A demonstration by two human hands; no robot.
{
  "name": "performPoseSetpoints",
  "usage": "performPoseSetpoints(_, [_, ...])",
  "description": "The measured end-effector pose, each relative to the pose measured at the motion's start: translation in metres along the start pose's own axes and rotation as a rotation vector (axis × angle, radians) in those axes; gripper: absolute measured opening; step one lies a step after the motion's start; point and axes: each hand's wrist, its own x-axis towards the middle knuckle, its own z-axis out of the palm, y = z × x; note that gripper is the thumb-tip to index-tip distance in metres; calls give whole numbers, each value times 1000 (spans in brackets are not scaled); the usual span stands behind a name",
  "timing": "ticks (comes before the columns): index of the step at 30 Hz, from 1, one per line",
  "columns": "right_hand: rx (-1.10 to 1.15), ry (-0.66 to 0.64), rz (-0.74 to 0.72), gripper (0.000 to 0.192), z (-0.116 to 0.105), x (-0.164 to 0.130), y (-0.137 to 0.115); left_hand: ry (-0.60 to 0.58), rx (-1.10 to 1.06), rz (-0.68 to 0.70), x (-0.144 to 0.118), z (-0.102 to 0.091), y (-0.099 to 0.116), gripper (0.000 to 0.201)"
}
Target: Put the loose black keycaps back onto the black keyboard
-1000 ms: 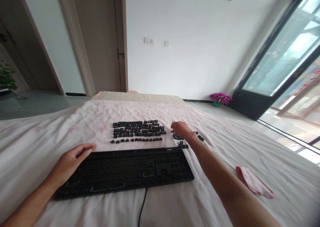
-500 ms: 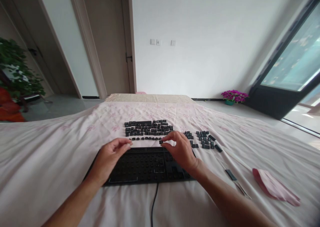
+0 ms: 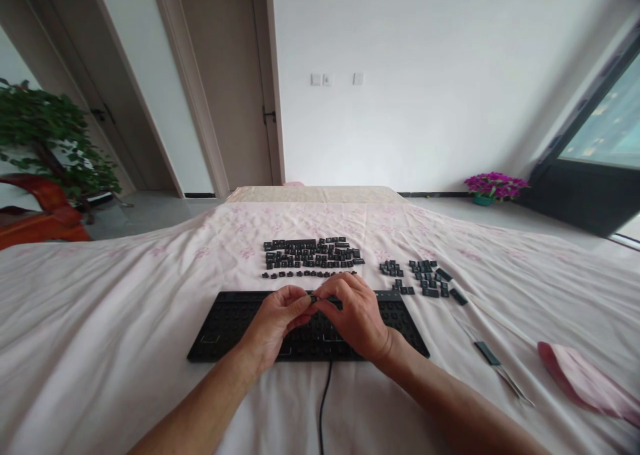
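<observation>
Over the middle of a black keyboard (image 3: 213, 328) with its keycaps off, my two hands meet at the fingertips. Between them is a small black keycap (image 3: 314, 299), partly covered by the fingers. My left hand (image 3: 280, 316) pinches it from the left, and my right hand (image 3: 354, 313) closes on it from the right. Just beyond the keyboard's far edge runs a row of small keycaps (image 3: 290, 274). Behind that row lies a larger block of loose keycaps (image 3: 310, 255), with a long bar-shaped one at its back.
More loose keycaps (image 3: 425, 278) are grouped to the right. A thin metal tool with a dark grip (image 3: 487, 353) and a pink cloth (image 3: 580, 378) lie farther right. The keyboard's cable (image 3: 325, 401) runs toward me over the wrinkled bedsheet (image 3: 125, 335).
My hands were apart above the keyboard's far edge, the right one at the keycap row. They have come together over the keyboard around one keycap. The view has turned slightly left.
</observation>
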Motion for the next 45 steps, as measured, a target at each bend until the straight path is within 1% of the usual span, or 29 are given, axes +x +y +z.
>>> performPoseSetpoints(2, [35, 14, 9, 5, 0, -1, -1, -3, -51, -32, -2, 2, 2, 27])
performPoseSetpoints(5, [99, 30, 38, 10, 1, -1, -1, -12, -102, -67, -4, 4, 2, 30])
performPoseSetpoints(8, [138, 48, 74, 15, 1, -2, -1, -13, -135, -67, -4, 5, 2, 31])
performPoseSetpoints(12, [121, 14, 14, 11, -2, -1, -2, 5, -165, -58, -4, 5, 1, 29])
performPoseSetpoints(15, [97, -1, -19, 13, -3, 0, -2, 7, -170, -53, -4, 4, 0, 29])
performPoseSetpoints(20, [83, -15, -1, 14, -4, 0, -4, 8, -153, -50, -3, 3, 0, 30])
performPoseSetpoints(23, [99, -40, 42, 12, -5, 0, -5, 6, -123, -45, -4, 3, 0, 31])
performPoseSetpoints(25, [165, -61, 120, 10, -3, 0, -5, 5, -101, -50, -6, 5, 0, 31])
performPoseSetpoints(27, [328, -83, 256, 7, -1, 0, -4, -2, -83, -60, -7, 7, 1, 30])
performPoseSetpoints(29, [602, -108, 463, 7, 1, 2, -2, -18, -55, -49, -9, 8, 4, 28])
performPoseSetpoints(31, [902, -119, 715, 15, 2, 3, 0, -22, -1, 3, -8, 4, 11, 30])
performPoseSetpoints(33, [1141, -121, 937, 22, 0, 5, 2, 14, 79, 93, -5, -6, 21, 30])
performPoseSetpoints(34, [1233, -125, 1017, 24, -1, 6, 4, 42, 115, 136, -2, -14, 27, 30])
performPoseSetpoints(36, [1388, -145, 1135, 26, -2, 7, 8, 135, 188, 230, 5, -34, 38, 31])
performPoseSetpoints(37, [1447, -153, 1180, 27, -2, 6, 9, 190, 263, 280, 9, -46, 43, 33])
performPoseSetpoints(39, [1528, -154, 1263, 27, -1, 5, 13, 313, 449, 377, 18, -72, 48, 36])
performPoseSetpoints(42, [1600, -144, 1325, 30, 0, 3, 14, 464, 694, 454, 30, -113, 47, 38])
performPoseSetpoints(45, [1639, -141, 1317, 34, -1, 3, 10, 601, 866, 443, 36, -147, 42, 40])
